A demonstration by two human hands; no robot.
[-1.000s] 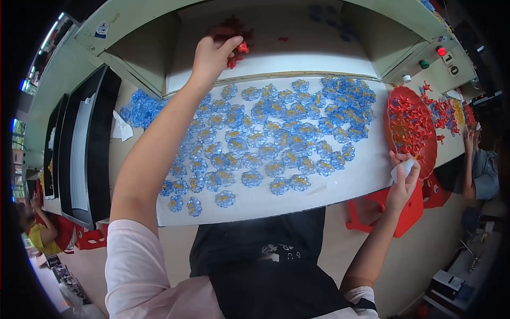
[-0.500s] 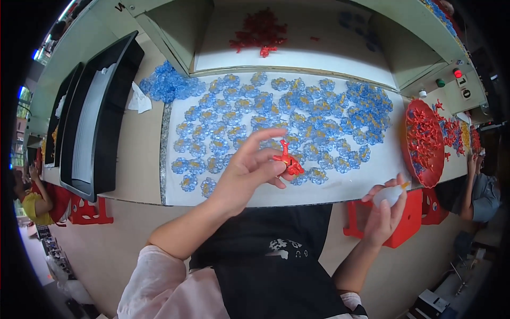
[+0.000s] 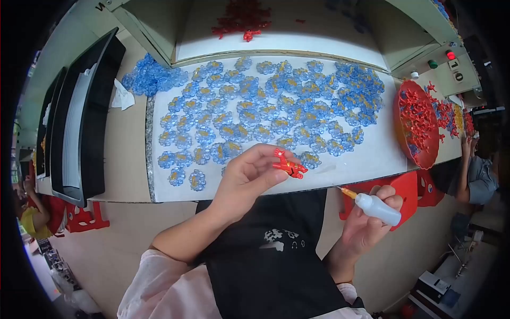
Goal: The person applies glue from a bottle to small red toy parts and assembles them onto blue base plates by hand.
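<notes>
My left hand (image 3: 249, 178) holds a small red plastic piece (image 3: 287, 165) between thumb and fingers, just above the near edge of the white work mat (image 3: 366, 154). My right hand (image 3: 366, 226) grips a small white squeeze bottle (image 3: 378, 208) with a thin orange nozzle that points left toward the red piece, a short gap away. Several blue flower-shaped pieces with yellow centres (image 3: 265, 106) lie spread across the mat beyond my left hand.
A red bowl (image 3: 411, 151) full of red pieces sits at the mat's right edge. A heap of red pieces (image 3: 241, 16) lies at the back, a pile of blue flowers (image 3: 146, 77) at back left. Black trays (image 3: 85, 117) stand left. Another person (image 3: 478, 175) works at far right.
My left hand came back from the red heap at the back with a red piece and now holds it near my body. My right hand with the bottle dropped below the table edge.
</notes>
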